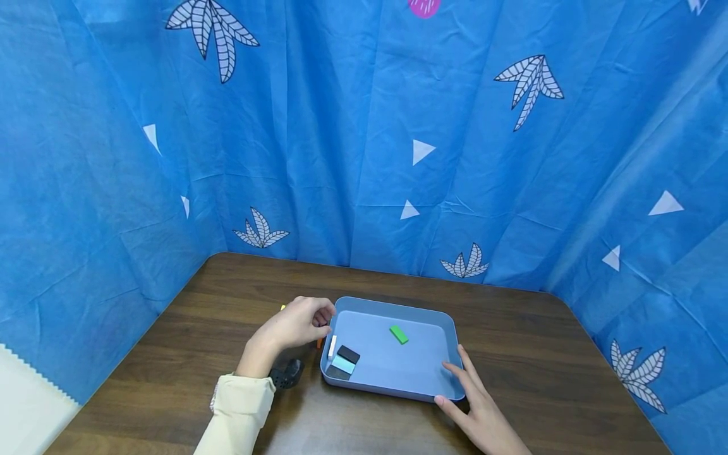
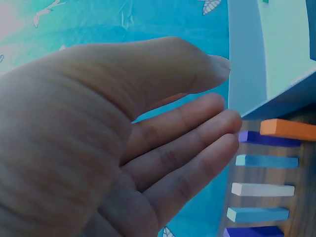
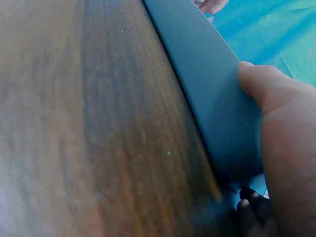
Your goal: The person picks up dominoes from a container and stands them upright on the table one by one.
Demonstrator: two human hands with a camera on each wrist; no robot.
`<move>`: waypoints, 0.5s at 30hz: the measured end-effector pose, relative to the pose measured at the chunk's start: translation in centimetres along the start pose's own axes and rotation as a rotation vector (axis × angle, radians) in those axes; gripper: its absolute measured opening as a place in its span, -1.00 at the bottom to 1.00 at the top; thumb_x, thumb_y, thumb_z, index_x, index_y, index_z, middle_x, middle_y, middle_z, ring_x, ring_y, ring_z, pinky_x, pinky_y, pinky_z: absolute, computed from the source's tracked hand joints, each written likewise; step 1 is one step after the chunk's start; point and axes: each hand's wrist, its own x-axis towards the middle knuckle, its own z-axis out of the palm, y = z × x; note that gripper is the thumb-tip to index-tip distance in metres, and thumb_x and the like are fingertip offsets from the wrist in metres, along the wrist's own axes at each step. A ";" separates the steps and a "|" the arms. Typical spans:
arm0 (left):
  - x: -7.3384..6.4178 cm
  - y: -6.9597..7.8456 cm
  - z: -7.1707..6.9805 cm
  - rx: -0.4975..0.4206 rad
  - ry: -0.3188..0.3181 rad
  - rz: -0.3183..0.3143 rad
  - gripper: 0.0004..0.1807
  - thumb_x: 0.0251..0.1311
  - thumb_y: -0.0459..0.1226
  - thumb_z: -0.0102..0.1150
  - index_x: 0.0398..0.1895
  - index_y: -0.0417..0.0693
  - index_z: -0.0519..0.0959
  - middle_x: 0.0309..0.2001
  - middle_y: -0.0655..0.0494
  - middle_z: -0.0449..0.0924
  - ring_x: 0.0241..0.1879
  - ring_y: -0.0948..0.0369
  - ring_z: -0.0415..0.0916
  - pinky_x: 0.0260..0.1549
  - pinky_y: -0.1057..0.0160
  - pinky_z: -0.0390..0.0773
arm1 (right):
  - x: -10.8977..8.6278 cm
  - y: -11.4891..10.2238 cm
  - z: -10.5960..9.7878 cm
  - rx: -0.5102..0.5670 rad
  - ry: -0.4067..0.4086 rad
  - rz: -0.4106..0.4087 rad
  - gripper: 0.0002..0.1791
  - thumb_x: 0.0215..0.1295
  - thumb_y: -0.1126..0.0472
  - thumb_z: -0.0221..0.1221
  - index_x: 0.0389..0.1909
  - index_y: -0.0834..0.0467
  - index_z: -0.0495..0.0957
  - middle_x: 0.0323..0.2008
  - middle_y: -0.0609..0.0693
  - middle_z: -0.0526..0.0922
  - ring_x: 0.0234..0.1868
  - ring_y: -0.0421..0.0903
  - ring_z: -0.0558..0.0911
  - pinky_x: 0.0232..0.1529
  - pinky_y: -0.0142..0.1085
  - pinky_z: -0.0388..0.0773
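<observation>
A blue-grey tray (image 1: 392, 392) lies on the table with a green block (image 1: 399, 334) near its middle. A white block (image 1: 332, 347), a black block (image 1: 349, 354) and a light blue block (image 1: 344, 364) lie inside at its left end. My left hand (image 1: 298, 322) hovers by the left rim, its fingers loosely bent; the left wrist view shows a gap between thumb and fingers with nothing in it. Spread across the near right corner, my right hand (image 1: 474, 404) touches the tray, thumb (image 3: 254, 79) against the front wall and fingers rather straight.
Left of the tray, partly behind my left hand, are an orange block (image 2: 289, 129), a white block (image 2: 263, 190) and several blue and purple ones. A yellow piece (image 1: 282, 308) peeks out there. Blue patterned cloth (image 1: 387, 158) surrounds the back and sides of the brown table (image 1: 512, 328).
</observation>
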 end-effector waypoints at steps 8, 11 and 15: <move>0.4 0.6 0.7 -0.025 -0.047 0.081 -0.74 0.08 -0.40 0.32 -0.12 -0.15 0.60 -0.24 -0.03 0.66 -0.24 0.13 0.60 -0.18 0.15 0.65 | 0.0 0.1 0.1 -0.009 0.032 -0.032 -0.26 0.22 -0.33 0.10 0.37 -0.14 0.25 0.55 -0.10 -0.29 0.49 0.12 0.04 0.23 0.27 0.26; 0.5 1.0 1.1 -0.037 -0.068 0.106 -0.74 0.10 -0.38 0.31 -0.11 -0.14 0.59 -0.21 -0.03 0.66 -0.20 0.12 0.61 -0.15 0.15 0.64 | 0.0 0.1 0.1 -0.012 0.031 -0.030 -0.25 0.21 -0.34 0.10 0.37 -0.13 0.25 0.55 -0.11 -0.30 0.50 0.12 0.01 0.23 0.28 0.25; 0.5 1.4 1.6 -0.038 -0.087 0.117 -0.74 0.12 -0.35 0.31 -0.10 -0.11 0.59 -0.18 -0.01 0.66 -0.18 0.13 0.60 -0.13 0.14 0.64 | 0.0 0.1 0.1 -0.007 0.006 -0.003 -0.23 0.21 -0.37 0.07 0.38 -0.13 0.22 0.54 -0.15 -0.33 0.51 0.11 -0.04 0.24 0.29 0.21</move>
